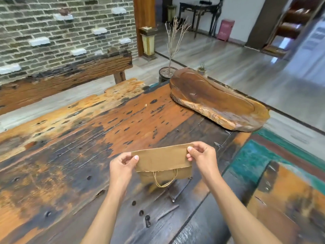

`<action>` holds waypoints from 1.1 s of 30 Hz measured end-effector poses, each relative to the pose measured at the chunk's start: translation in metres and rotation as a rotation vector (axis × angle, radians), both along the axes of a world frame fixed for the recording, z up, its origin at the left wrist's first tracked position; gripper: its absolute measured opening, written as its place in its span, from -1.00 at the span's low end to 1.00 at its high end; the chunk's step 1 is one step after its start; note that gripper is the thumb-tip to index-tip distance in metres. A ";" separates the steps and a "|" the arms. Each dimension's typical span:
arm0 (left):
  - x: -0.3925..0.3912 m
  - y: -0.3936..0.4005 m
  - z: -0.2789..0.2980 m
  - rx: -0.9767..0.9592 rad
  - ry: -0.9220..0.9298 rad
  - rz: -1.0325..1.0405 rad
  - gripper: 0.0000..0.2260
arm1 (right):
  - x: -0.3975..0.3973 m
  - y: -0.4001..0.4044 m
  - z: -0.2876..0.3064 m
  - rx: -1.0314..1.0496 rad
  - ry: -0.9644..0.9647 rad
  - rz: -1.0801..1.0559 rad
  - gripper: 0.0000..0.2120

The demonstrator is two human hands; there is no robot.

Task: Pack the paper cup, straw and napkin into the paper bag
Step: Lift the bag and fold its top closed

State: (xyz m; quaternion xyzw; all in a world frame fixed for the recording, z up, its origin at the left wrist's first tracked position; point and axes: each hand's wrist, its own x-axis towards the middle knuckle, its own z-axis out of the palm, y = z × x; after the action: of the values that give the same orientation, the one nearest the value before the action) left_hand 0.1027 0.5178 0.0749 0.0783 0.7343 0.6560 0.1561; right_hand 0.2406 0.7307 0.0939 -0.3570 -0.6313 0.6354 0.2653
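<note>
A brown paper bag is held just above the worn wooden table, its top folded over toward me. Twine handles hang out below the folded flap. My left hand pinches the bag's left upper corner between thumb and fingers. My right hand pinches the right upper corner the same way. No paper cup, straw or napkin shows outside the bag; what is inside it is hidden.
A large carved wooden tray lies at the table's far right. A rough wooden bench stands beyond the far edge, before a brick wall. A potted bare twig stands behind the tray. The table's right edge runs close to my right arm.
</note>
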 end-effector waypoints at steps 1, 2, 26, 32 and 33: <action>-0.001 0.013 -0.003 -0.002 -0.004 -0.008 -0.88 | 0.003 0.011 -0.002 -0.006 -0.002 -0.015 -0.93; -0.001 0.024 -0.005 -0.006 -0.010 -0.017 -0.90 | 0.005 0.021 -0.004 -0.012 -0.004 -0.028 -0.92; -0.107 0.256 -0.041 0.034 -0.167 0.144 -0.90 | -0.131 0.264 -0.015 0.003 -0.106 0.132 -0.90; -0.128 0.296 -0.047 -0.056 -0.159 0.209 -0.85 | -0.169 0.312 -0.035 0.009 -0.117 0.197 -0.83; -0.131 0.303 -0.049 -0.067 -0.168 0.230 -0.85 | -0.176 0.322 -0.041 0.004 -0.129 0.216 -0.84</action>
State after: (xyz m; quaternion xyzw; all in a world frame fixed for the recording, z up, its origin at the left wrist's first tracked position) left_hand -0.0282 0.8211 0.0263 -0.0668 0.7443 0.6488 0.1435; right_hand 0.0646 1.0527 0.0529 -0.3264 -0.6830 0.6349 0.1547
